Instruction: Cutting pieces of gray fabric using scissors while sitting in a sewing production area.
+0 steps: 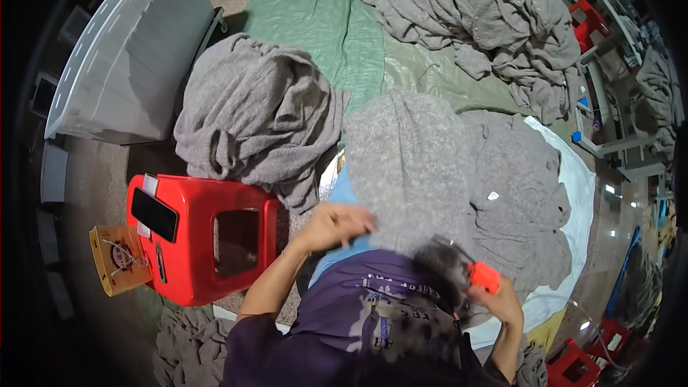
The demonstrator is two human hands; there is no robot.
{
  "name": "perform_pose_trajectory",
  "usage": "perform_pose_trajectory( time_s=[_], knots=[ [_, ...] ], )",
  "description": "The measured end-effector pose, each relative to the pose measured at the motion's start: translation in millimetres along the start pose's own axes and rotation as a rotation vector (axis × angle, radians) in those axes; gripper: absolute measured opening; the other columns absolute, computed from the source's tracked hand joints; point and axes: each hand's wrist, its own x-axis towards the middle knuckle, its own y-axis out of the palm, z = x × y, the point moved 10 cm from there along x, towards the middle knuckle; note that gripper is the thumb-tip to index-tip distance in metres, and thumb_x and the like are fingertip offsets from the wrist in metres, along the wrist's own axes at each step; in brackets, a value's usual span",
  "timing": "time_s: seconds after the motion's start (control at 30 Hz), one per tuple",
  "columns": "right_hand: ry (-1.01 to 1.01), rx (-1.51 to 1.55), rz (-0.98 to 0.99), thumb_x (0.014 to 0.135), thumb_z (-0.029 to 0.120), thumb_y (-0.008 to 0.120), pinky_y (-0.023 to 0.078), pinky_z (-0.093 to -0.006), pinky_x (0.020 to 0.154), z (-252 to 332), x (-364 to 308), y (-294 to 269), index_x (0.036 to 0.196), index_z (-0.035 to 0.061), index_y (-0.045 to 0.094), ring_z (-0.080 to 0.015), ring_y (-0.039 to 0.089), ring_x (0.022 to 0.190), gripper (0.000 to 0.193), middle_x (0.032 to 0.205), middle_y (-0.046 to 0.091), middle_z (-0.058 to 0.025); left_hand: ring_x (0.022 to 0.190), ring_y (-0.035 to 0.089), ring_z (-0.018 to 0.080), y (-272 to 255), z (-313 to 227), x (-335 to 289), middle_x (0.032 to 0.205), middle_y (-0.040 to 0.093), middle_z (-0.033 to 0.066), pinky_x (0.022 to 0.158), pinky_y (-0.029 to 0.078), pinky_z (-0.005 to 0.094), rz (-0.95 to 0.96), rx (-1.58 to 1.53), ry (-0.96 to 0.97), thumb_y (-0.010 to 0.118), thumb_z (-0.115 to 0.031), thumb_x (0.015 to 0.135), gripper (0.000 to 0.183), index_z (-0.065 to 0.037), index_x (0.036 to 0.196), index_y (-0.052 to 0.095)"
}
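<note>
My left hand point(335, 225) is at the near left edge of a light grey knitted piece point(412, 165); its fingers stretch out toward the cloth, slightly smeared, and whether they touch it is unclear. In my right hand point(499, 304) is a small bright orange tool point(484, 277), its kind not clear. A dark blur lies just left of it, in front of my shirt. More grey knitted pieces point(519, 208) lie flat in a stack to the right, with a small white tag point(493, 196) on top.
Left of me stands a red plastic stool point(201, 204) with a phone point(154, 214) and a yellow paper bag point(118, 261) at its side. Heaped grey knits point(258, 107) lie beyond it, below a large white bin point(136, 50). Another heap point(487, 14) is at the far right.
</note>
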Motion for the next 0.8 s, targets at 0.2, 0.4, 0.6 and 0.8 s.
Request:
perform_pose_trajectory(
  time_s=[0.2, 0.4, 0.6, 0.8],
  knots=[
    [-0.349, 0.078, -0.362, 0.086, 0.016, 0.063, 0.041, -0.0204, 0.053, 80.7, 76.2, -6.4, 0.100, -0.0007, 0.062, -0.0042, 0.051, 0.062, 0.022, 0.073, 0.058, 0.0021, 0.108, 0.053, 0.0183, -122.1, 89.1, 84.7, 0.116, 0.058, 0.0101, 0.090, 0.041, 0.0299, -0.618, -0.059, -0.016, 0.051, -0.025, 0.093, 0.039, 0.002, 0.122, 0.053],
    [-0.229, 0.090, -0.238, 0.083, 0.018, 0.065, 0.046, -0.0274, 0.060, 111.4, 114.5, 42.3, 0.108, 0.0007, 0.061, -0.0147, 0.058, 0.066, 0.030, 0.079, 0.062, -0.0085, 0.135, 0.024, 0.0241, -120.8, 16.3, 138.7, 0.148, 0.023, 0.0120, 0.110, 0.021, 0.0354, -0.449, -0.430, 0.189, 0.039, -0.048, 0.095, 0.068, 0.001, 0.142, 0.024],
    [-0.711, -0.329, -0.464, 0.081, 0.023, 0.066, 0.050, -0.0374, 0.072, 176.8, 93.1, 42.2, 0.110, 0.0051, 0.061, -0.0333, 0.062, 0.084, 0.034, 0.092, 0.063, -0.0162, 0.126, 0.041, 0.0248, -135.1, 1.7, 117.1, 0.135, 0.044, 0.0071, 0.107, 0.031, 0.0458, -0.426, -1.143, 0.474, 0.036, -0.055, 0.093, 0.061, -0.015, 0.139, 0.035],
    [-0.666, -0.359, -0.401, 0.083, 0.018, 0.064, 0.049, -0.0382, 0.061, 187.5, 102.3, 48.3, 0.105, 0.0055, 0.059, -0.0346, 0.063, 0.072, 0.026, 0.080, 0.063, -0.0157, 0.108, 0.055, 0.0127, -110.3, 39.2, 93.9, 0.119, 0.058, 0.0074, 0.097, 0.044, 0.0309, -0.470, -0.908, 0.211, 0.059, -0.007, 0.087, 0.051, -0.007, 0.135, 0.041]
  ],
)
